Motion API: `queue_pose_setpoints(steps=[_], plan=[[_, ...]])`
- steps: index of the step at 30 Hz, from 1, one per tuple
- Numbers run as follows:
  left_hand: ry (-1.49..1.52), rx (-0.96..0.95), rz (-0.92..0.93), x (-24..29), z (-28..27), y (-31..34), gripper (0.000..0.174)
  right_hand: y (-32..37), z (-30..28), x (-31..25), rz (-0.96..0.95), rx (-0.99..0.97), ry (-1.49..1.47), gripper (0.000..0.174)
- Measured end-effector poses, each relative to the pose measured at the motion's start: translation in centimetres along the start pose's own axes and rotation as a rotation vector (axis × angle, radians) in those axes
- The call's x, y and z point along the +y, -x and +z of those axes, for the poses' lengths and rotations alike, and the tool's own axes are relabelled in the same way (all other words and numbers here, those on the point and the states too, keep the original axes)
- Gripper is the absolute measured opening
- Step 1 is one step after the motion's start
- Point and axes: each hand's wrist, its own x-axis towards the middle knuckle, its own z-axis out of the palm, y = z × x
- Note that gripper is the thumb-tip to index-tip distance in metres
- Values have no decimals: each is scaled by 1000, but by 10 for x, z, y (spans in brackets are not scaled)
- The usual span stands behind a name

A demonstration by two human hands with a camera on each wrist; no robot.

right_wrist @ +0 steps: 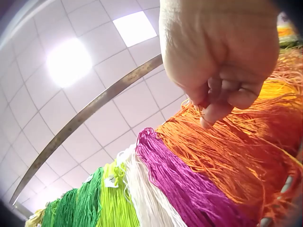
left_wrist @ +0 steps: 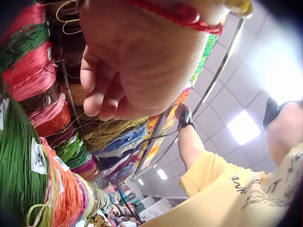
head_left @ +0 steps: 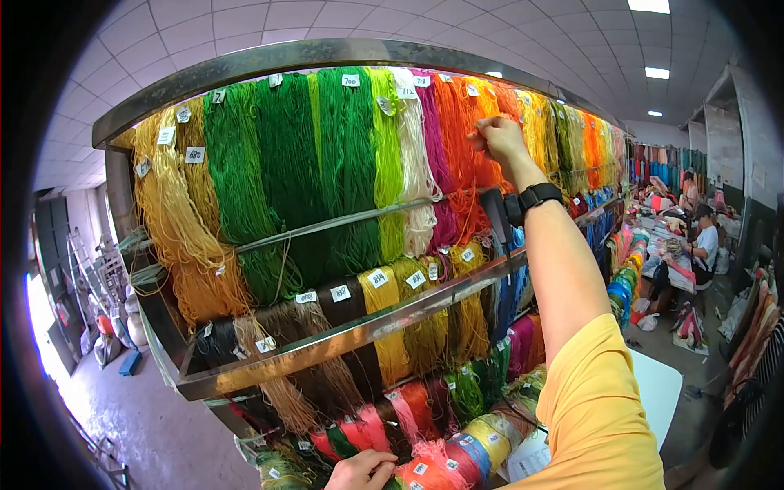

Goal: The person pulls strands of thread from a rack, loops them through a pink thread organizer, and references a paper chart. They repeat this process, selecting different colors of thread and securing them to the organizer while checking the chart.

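Raised at the upper rack, my right hand [head_left: 504,140] pinches a thin strand of orange thread between thumb and fingertips. The orange skein [right_wrist: 208,146] hangs directly below those fingers in the right wrist view. Beside it hang a magenta skein [right_wrist: 182,182] and a white skein [head_left: 416,171] with a paper number tag. Low at the front, my left hand [head_left: 359,471] rests by the bottom row, its fingers loosely bent and holding nothing. Near it lie a coral-pink skein [head_left: 429,467] and, in the left wrist view, a dark green skein [left_wrist: 21,161].
Metal rails [head_left: 367,327] run along the tiers of the rack, with many tagged skeins hanging over them. A dark cable [left_wrist: 158,137] crosses beside my body. Behind at the right, people sit at a cluttered table [head_left: 665,245]. A white board [head_left: 656,392] stands by my right sleeve.
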Motion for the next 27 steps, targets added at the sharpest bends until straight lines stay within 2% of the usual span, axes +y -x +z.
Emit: queue_pose_setpoints(steps=[11,14,17,21,27], plan=[[-25,14,27,1,4,8,12,2,-1,-2,27,-24,36,17],[-30,19,40,2,5,9,11,-2,-2,0,-3,15,142,19],[-46,13,43,5,5,9,11,-13,0,19,-247,233,569,23],[-53,-1,63,7,6,10,11,10,4,32,-191,268,586,25],[-59,-45,72,12,6,12,11,46,11,57,-246,244,543,25]])
